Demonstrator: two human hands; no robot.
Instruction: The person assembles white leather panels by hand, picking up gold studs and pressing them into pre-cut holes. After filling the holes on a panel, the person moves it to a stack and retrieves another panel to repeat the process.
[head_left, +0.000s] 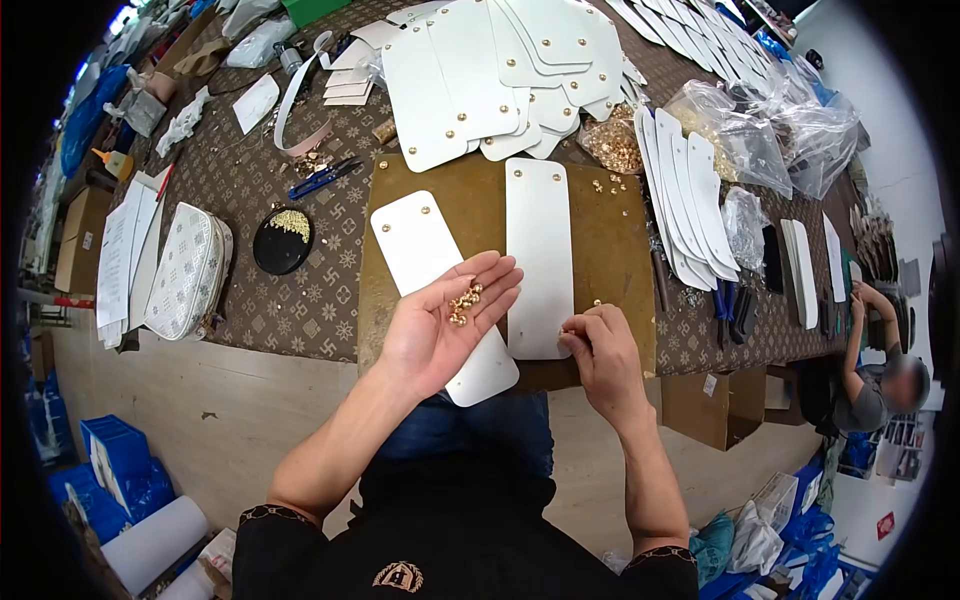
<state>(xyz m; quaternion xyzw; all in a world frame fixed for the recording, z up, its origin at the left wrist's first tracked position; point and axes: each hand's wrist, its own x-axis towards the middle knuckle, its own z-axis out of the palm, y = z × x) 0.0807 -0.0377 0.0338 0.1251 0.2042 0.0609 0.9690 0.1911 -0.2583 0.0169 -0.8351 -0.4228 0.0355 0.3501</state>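
My left hand (pixel 450 322) is palm up, with a small pile of gold rivets (pixel 464 306) lying in it. It is above a white panel (pixel 420 236) that lies slanted and has gold rivets at its upper end. My right hand (pixel 604 362) is closed, thumb and fingers pinched together at the lower right corner of an upright white panel (pixel 538 255). What the pinch holds is hidden. This second panel also bears two gold rivets at its top. Both panels rest on a brown board (pixel 612 245), their lower ends near its front edge.
Finished-looking white panels (pixel 455 85) are piled behind the board. A bag of gold rivets (pixel 612 140) and more white strips (pixel 682 195) stand to the right. Left are a black dish (pixel 283 255), blue snips (pixel 325 177) and a patterned pouch (pixel 185 275). Another person (pixel 880 385) sits far right.
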